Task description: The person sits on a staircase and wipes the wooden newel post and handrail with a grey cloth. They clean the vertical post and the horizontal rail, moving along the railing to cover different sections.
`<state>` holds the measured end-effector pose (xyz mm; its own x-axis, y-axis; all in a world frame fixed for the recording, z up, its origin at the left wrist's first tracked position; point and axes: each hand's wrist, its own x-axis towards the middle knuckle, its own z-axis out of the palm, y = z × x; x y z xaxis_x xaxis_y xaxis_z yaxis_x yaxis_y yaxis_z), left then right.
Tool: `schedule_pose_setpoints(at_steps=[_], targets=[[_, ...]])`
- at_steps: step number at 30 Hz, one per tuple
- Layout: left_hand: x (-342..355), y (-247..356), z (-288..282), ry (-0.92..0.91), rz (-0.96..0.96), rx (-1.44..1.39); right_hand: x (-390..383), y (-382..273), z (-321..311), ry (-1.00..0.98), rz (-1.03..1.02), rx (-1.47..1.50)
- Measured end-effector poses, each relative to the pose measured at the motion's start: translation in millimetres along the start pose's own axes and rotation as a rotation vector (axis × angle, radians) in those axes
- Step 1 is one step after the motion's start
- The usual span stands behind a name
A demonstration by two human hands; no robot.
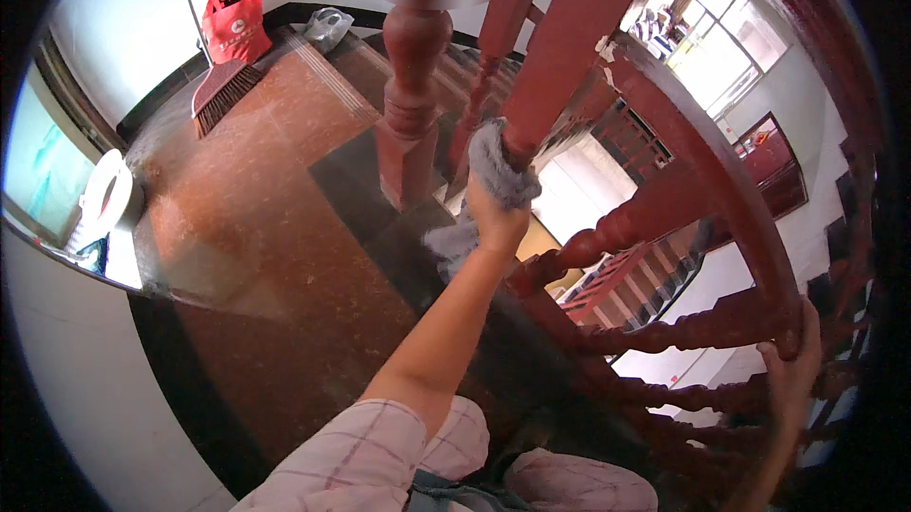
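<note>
Wiping apparently under way. Left hand (500,221) clasps fluffy grey cloth (503,170) against square red-painted wooden post (558,61), fingers hidden. Right hand (795,360) at curved red wooden handrail (750,213), grip unclear. Next stroke likely needs cloth snug.

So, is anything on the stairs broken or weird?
Yes: a pale, ragged patch shows where the thick red post meets the curved handrail. It looks chipped, unlike the smooth red around it.
</note>
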<state>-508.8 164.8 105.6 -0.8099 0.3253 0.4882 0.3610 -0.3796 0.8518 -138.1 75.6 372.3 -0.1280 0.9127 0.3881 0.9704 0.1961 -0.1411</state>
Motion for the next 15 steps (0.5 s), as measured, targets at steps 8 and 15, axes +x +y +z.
schedule_pose_setpoints(at_steps=[8,15], targets=[[-30.9,-14.4,-43.6,-0.245,-0.215,-0.116,-2.7,14.7,0.2,0.037,-0.077,-0.127],[-6.9,-42.4,-5.0,-0.117,-0.084,-0.006,0.7,5.1,3.6,0.027,-0.026,-0.048]])
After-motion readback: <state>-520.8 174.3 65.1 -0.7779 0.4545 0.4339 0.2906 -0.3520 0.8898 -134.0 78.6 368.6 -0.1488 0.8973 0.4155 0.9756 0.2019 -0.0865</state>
